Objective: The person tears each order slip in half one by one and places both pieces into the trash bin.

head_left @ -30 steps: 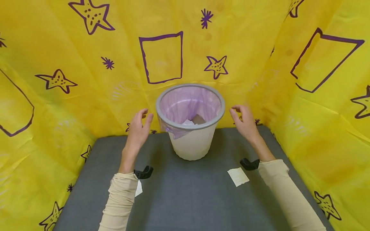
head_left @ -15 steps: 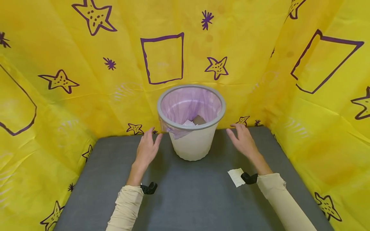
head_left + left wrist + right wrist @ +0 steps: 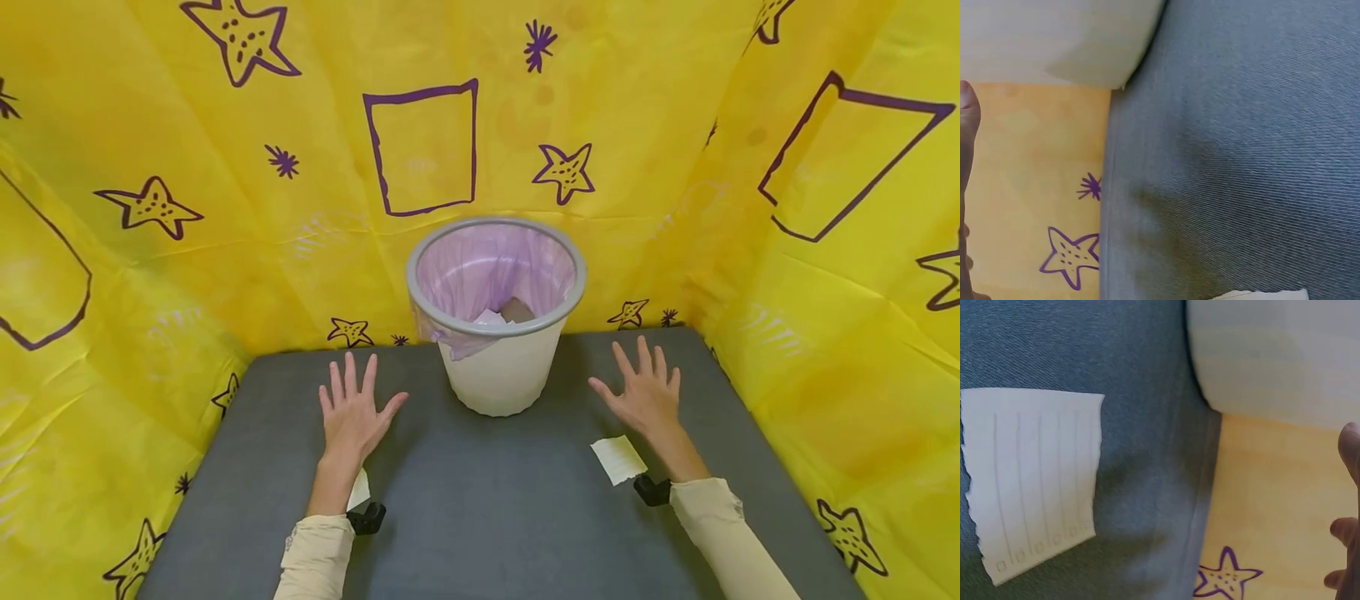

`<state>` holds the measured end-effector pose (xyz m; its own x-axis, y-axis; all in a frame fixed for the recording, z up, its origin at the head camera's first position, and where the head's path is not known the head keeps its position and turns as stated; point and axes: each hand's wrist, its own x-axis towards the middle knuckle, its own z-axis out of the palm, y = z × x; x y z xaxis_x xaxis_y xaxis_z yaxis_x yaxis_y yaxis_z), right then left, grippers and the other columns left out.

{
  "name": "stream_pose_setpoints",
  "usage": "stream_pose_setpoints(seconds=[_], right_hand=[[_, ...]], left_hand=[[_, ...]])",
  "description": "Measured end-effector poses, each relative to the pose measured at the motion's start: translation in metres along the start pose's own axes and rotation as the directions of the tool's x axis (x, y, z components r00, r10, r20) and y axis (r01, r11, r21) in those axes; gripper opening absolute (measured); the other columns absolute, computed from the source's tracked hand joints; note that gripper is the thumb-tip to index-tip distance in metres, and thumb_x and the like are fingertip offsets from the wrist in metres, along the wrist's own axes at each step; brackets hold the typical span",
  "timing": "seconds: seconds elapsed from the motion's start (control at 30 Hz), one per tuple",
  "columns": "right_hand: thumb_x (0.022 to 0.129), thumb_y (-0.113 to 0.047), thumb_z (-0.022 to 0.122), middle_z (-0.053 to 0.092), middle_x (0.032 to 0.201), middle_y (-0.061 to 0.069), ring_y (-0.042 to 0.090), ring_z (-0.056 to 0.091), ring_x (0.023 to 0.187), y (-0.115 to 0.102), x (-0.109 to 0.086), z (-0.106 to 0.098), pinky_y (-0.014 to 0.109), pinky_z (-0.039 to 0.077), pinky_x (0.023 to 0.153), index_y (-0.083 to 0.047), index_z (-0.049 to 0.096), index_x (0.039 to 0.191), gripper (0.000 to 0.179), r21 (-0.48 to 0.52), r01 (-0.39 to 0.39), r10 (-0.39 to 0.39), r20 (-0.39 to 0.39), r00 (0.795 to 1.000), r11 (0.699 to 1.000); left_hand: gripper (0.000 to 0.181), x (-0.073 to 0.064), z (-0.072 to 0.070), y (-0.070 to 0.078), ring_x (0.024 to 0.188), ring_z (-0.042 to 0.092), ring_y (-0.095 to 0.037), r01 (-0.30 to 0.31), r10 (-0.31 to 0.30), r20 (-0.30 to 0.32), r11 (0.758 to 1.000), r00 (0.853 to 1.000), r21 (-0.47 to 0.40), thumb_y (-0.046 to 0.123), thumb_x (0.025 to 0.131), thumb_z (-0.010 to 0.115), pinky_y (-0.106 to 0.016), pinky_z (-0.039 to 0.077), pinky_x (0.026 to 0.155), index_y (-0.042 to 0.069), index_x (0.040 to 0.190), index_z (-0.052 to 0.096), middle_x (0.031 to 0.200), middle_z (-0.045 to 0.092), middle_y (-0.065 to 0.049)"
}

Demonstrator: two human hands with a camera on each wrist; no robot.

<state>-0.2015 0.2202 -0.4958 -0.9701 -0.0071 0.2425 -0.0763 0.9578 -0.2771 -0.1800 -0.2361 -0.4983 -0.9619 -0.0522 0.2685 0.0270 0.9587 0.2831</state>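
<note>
My left hand point(image 3: 354, 417) is spread with fingers straight, to the left of a cream waste bin point(image 3: 498, 375) with a grey rim. Fingers splayed as well, my right hand point(image 3: 647, 398) is on the bin's other side; both hold nothing. A purple liner bag point(image 3: 480, 258) lines the bin, and inside it lie white paper scraps point(image 3: 489, 317) and a grey-brown piece point(image 3: 517, 311). Close to my right wrist is a torn piece of lined paper point(image 3: 1035, 481). Another paper piece point(image 3: 360, 490) shows partly from behind my left wrist.
The bin stands at the back of a dark grey table point(image 3: 487, 517). Yellow cloth walls point(image 3: 637, 83) with purple drawings enclose the back and both sides. A black wrist camera point(image 3: 366, 518) sits on the left wrist, and a matching camera point(image 3: 652, 490) on the right.
Both hands have come down from beside the bin's rim toward the table, and their fingers have spread. The left hand first moved right, then back left. Bin and papers stay put.
</note>
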Motion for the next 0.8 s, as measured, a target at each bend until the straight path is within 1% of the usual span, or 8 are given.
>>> stream_pose_setpoints(seconds=[0.1,0.2,0.4,0.6,0.73,0.8], right_hand=[[0.087,-0.072,0.047,0.015,0.161,0.021,0.051,0.015,0.144,0.0008,-0.0025,0.0039,0.078,0.013,0.105,-0.024,0.027,0.154,0.085,-0.010,-0.009,0.010,0.030,1.000,1.000],[0.086,-0.072,0.046,0.013,0.161,0.021,0.051,0.013,0.145,0.0004,-0.0038,0.0066,0.080,0.010,0.105,-0.024,0.025,0.155,0.086,-0.002,-0.012,0.012,0.038,0.999,1.000],[0.086,-0.072,0.047,0.016,0.161,0.021,0.051,0.015,0.144,-0.0010,-0.0041,0.0078,0.079,0.011,0.105,-0.022,0.025,0.155,0.088,0.011,-0.015,0.015,0.042,0.999,1.000],[0.087,-0.073,0.046,0.014,0.161,0.022,0.051,0.015,0.144,-0.0023,-0.0044,0.0052,0.077,0.011,0.107,-0.020,0.024,0.155,0.089,0.016,-0.022,0.021,0.077,0.997,1.000],[0.087,-0.072,0.047,0.015,0.161,0.023,0.051,0.017,0.144,-0.0045,-0.0066,0.0052,0.076,0.014,0.107,-0.018,0.025,0.154,0.089,0.017,-0.021,0.019,0.085,0.996,1.000],[0.087,-0.071,0.049,0.016,0.160,0.024,0.051,0.018,0.143,-0.0066,-0.0087,0.0066,0.076,0.015,0.107,-0.017,0.027,0.154,0.089,0.025,-0.019,0.017,0.094,0.995,1.000]], left_hand=[[0.090,-0.0025,0.0026,-0.0030,0.149,0.001,-0.046,0.020,-0.020,0.030,1.000,0.999,0.005,0.074,0.087,0.045,-0.071,0.007,0.113,0.024,0.156,0.017,0.164,0.005,-0.018],[0.091,-0.0024,0.0037,-0.0032,0.149,0.001,-0.046,0.032,-0.033,0.051,0.999,0.998,0.012,0.076,0.087,0.042,-0.071,0.007,0.113,0.025,0.157,0.014,0.164,0.005,-0.018],[0.091,-0.0019,0.0048,-0.0026,0.149,0.001,-0.046,0.043,-0.043,0.070,0.999,0.997,0.012,0.076,0.087,0.040,-0.071,0.008,0.112,0.024,0.157,0.013,0.164,0.004,-0.018],[0.091,-0.0018,0.0050,-0.0006,0.149,-0.002,-0.045,0.046,-0.046,0.088,0.999,0.995,-0.006,0.076,0.088,0.038,-0.072,0.006,0.112,0.025,0.157,0.010,0.163,0.004,-0.019],[0.091,-0.0016,0.0043,0.0028,0.149,-0.003,-0.046,0.053,-0.051,0.119,0.999,0.992,-0.012,0.077,0.088,0.036,-0.072,0.005,0.112,0.024,0.157,0.010,0.163,0.002,-0.019],[0.091,-0.0022,0.0041,0.0048,0.149,-0.003,-0.046,0.062,-0.060,0.151,0.998,0.987,-0.010,0.077,0.088,0.035,-0.072,0.004,0.113,0.024,0.157,0.010,0.163,0.002,-0.019]])
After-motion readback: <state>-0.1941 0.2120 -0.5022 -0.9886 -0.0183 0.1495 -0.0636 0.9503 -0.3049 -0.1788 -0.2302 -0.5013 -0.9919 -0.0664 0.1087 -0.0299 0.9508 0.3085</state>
